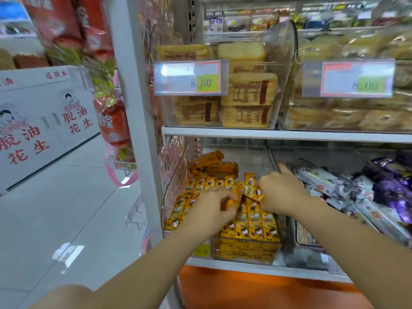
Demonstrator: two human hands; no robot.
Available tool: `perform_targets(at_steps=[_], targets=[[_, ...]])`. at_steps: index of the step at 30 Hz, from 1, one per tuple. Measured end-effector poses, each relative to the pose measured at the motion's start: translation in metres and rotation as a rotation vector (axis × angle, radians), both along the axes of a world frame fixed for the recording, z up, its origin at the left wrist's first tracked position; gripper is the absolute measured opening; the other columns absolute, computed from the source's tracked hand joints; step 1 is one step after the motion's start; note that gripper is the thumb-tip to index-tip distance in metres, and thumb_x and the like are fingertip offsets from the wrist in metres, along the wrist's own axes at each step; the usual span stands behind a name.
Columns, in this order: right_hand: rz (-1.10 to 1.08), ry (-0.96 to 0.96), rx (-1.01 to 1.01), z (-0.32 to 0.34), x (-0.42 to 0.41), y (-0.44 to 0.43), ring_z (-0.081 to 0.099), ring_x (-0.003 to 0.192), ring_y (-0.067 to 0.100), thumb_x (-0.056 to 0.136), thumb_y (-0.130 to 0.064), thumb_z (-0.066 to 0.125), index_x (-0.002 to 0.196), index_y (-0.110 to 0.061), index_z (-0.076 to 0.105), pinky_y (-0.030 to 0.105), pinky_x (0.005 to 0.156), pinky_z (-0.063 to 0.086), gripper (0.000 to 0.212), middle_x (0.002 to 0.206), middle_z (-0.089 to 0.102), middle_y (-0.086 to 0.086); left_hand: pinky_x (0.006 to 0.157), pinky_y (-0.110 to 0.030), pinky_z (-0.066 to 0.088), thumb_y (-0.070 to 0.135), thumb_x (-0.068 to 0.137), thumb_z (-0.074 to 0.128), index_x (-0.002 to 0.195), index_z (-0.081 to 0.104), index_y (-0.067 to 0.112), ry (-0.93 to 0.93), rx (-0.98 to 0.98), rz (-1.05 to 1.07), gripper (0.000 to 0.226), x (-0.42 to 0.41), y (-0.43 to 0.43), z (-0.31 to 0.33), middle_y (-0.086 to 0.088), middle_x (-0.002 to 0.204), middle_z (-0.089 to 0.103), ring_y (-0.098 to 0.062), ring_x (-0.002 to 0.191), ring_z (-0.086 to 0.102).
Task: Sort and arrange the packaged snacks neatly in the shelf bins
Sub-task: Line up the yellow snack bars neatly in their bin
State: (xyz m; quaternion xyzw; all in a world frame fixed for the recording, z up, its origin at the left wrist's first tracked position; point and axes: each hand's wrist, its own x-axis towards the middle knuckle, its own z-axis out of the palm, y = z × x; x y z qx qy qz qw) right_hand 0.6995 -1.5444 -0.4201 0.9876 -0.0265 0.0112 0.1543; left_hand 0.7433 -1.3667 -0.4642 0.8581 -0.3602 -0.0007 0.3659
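Note:
A clear bin [176, 172] on the lower shelf holds several yellow snack packets [249, 221], most standing in rows, with a few lying loose at the back [214, 166]. My left hand [209, 208] reaches into the bin and grips a yellow packet [234, 200] near the middle. My right hand [281, 192] is beside it and pinches another yellow packet [254, 190], its index finger pointing toward the back of the shelf.
To the right, a second clear bin holds white and purple packets [356, 192]. The shelf above carries two bins of tan biscuit packs [247, 94] with price tags [191, 78]. A white upright post [138, 108] borders the shelf on the left; aisle floor lies beyond it.

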Motion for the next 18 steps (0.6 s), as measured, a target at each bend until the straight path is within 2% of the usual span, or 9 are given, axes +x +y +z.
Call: perform_targets(at_steps=[2, 4, 5, 7, 9, 13, 16, 17, 18], targets=[[0.007, -0.081, 0.12, 0.006, -0.001, 0.002, 0.059, 0.088, 0.019, 0.08, -0.032, 0.061, 0.098, -0.021, 0.066, 0.038, 0.109, 0.031, 0.022, 0.076, 0.061, -0.003, 0.089, -0.016, 0.041, 0.016, 0.087, 0.063, 0.108, 0.069, 0.018, -0.077, -0.036, 0.072, 0.021, 0.01, 0.012, -0.001, 0.003, 0.117, 0.059, -0.008, 0.104, 0.055], [0.013, -0.208, 0.359, 0.011, -0.001, 0.009, 0.061, 0.089, 0.02, 0.079, -0.029, 0.063, 0.106, -0.023, 0.067, 0.034, 0.087, 0.05, 0.028, 0.092, 0.067, 0.0, 0.09, -0.021, 0.042, 0.015, 0.088, 0.064, 0.11, 0.069, 0.015, -0.158, -0.03, 0.171, 0.023, 0.024, 0.02, 0.0, -0.001, 0.12, 0.058, -0.015, 0.105, 0.058], [0.03, -0.246, 0.499, 0.011, 0.002, 0.016, 0.062, 0.086, 0.019, 0.079, -0.027, 0.064, 0.109, -0.022, 0.067, 0.034, 0.078, 0.053, 0.03, 0.095, 0.068, 0.001, 0.09, -0.023, 0.043, 0.015, 0.089, 0.063, 0.113, 0.068, 0.014, -0.184, 0.005, 0.214, 0.025, 0.032, 0.022, 0.001, -0.002, 0.123, 0.056, -0.018, 0.106, 0.058], [0.041, -0.259, 0.74, 0.004, 0.014, 0.031, 0.063, 0.075, 0.013, 0.08, -0.024, 0.068, 0.117, -0.02, 0.064, 0.031, 0.068, 0.054, 0.038, 0.096, 0.068, 0.0, 0.092, -0.027, 0.043, 0.016, 0.092, 0.057, 0.12, 0.064, 0.014, -0.19, 0.12, 0.27, 0.028, 0.044, 0.023, 0.004, -0.004, 0.132, 0.049, -0.022, 0.11, 0.057], [-0.019, -0.251, 0.859, -0.011, 0.033, 0.044, 0.062, 0.073, 0.01, 0.081, -0.024, 0.068, 0.126, -0.021, 0.059, 0.025, 0.064, 0.051, 0.046, 0.101, 0.067, 0.0, 0.091, -0.031, 0.046, 0.015, 0.095, 0.051, 0.122, 0.061, 0.013, -0.201, 0.265, 0.301, 0.029, 0.053, 0.019, 0.003, -0.006, 0.135, 0.045, -0.026, 0.109, 0.057], [-0.134, -0.261, 0.951, -0.04, 0.065, 0.057, 0.066, 0.084, 0.017, 0.084, -0.027, 0.066, 0.125, -0.021, 0.061, 0.028, 0.071, 0.054, 0.042, 0.103, 0.069, 0.004, 0.073, -0.034, 0.046, 0.009, 0.095, 0.047, 0.115, 0.059, 0.009, -0.16, 0.491, 0.361, 0.023, 0.062, 0.012, -0.002, -0.012, 0.116, 0.056, -0.032, 0.096, 0.062], [-0.047, -0.118, 1.012, -0.057, 0.079, 0.064, 0.054, 0.058, 0.005, 0.091, -0.021, 0.057, 0.119, -0.018, 0.065, 0.016, 0.05, 0.042, 0.029, 0.071, 0.06, -0.008, 0.068, -0.032, 0.042, 0.006, 0.093, 0.045, 0.107, 0.062, 0.006, -0.1, 0.515, 0.338, 0.022, 0.069, 0.01, -0.003, -0.015, 0.107, 0.061, -0.032, 0.095, 0.062], [-0.006, -0.075, 1.008, -0.061, 0.082, 0.065, 0.052, 0.06, 0.003, 0.093, -0.019, 0.053, 0.119, -0.016, 0.065, 0.013, 0.05, 0.039, 0.028, 0.07, 0.056, -0.01, 0.067, -0.031, 0.041, 0.005, 0.092, 0.045, 0.105, 0.062, 0.004, -0.083, 0.515, 0.323, 0.022, 0.071, 0.01, -0.003, -0.015, 0.106, 0.062, -0.032, 0.095, 0.062], [0.03, -0.046, 0.984, -0.063, 0.083, 0.065, 0.057, 0.075, 0.006, 0.095, -0.017, 0.05, 0.12, -0.016, 0.064, 0.013, 0.061, 0.043, 0.029, 0.082, 0.057, -0.008, 0.067, -0.03, 0.042, 0.004, 0.092, 0.045, 0.105, 0.063, 0.003, -0.064, 0.513, 0.31, 0.023, 0.072, 0.011, -0.002, -0.015, 0.105, 0.062, -0.032, 0.095, 0.062]])
